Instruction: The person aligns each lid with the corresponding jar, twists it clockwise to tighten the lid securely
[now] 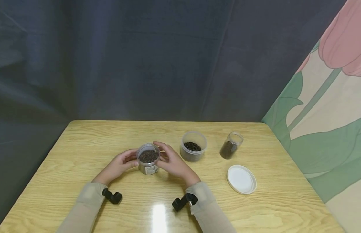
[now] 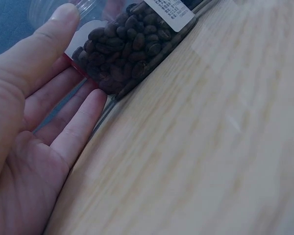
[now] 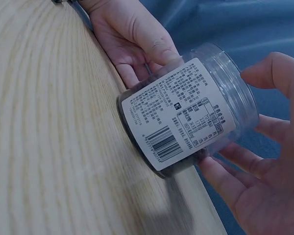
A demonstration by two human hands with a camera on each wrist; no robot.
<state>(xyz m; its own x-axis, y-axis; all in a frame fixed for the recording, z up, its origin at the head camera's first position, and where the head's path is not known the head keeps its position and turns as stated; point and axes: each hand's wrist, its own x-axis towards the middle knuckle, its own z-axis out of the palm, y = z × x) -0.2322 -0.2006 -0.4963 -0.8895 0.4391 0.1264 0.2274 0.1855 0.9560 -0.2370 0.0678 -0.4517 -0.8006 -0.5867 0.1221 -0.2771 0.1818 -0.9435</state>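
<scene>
A clear plastic jar [image 1: 148, 163], uncapped and partly filled with dark coffee beans [image 2: 130, 46], stands upright on the table between both hands. Its white printed label [image 3: 179, 115] faces the near side. My left hand [image 1: 121, 164] holds the jar's left side, the thumb in front and the fingers [image 2: 78, 117] reaching round it. From the other side my right hand [image 1: 174, 161] holds it, with one digit at the rim and other fingers [image 3: 225, 178] against the lower wall. The far side of the jar is partly hidden.
Right of the hands stands a translucent tub [image 1: 193, 157] holding dark beans. Farther right are a clear open jar [image 1: 229, 149] with dark contents and a white round lid [image 1: 241, 179] lying flat. A dark curtain [image 1: 168, 64] hangs behind the wooden table [image 1: 273, 210].
</scene>
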